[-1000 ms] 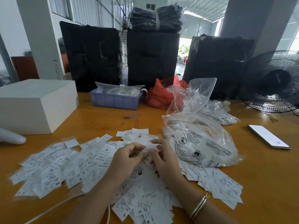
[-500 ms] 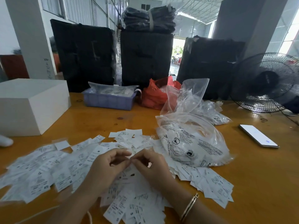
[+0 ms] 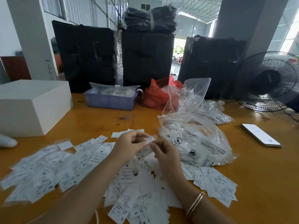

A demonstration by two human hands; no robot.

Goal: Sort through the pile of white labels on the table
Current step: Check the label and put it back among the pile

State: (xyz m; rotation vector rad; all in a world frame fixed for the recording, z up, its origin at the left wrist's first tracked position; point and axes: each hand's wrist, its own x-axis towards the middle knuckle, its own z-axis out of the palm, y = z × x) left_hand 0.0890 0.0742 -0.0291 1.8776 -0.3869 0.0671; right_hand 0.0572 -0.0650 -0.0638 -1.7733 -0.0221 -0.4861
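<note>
A wide pile of white labels (image 3: 68, 168) with printed size letters covers the near part of the orange table (image 3: 103, 120). Above its middle, my left hand (image 3: 129, 147) and my right hand (image 3: 163, 152) meet, fingers curled. Both pinch a small white label (image 3: 149, 140) held between their fingertips, lifted off the pile. A gold bangle sits on my right wrist.
A clear printed plastic bag (image 3: 199, 144) lies right of my hands, more bags behind it. A phone (image 3: 260, 135) lies at the right, a fan (image 3: 268, 81) behind it. A white box (image 3: 30, 105) stands left; a blue tray (image 3: 111, 99), a red bag (image 3: 155, 97) and black bundles stand behind.
Both hands have stayed together over the pile's middle and lifted a little, now holding a label up between the fingertips. The camera view shifted slightly.
</note>
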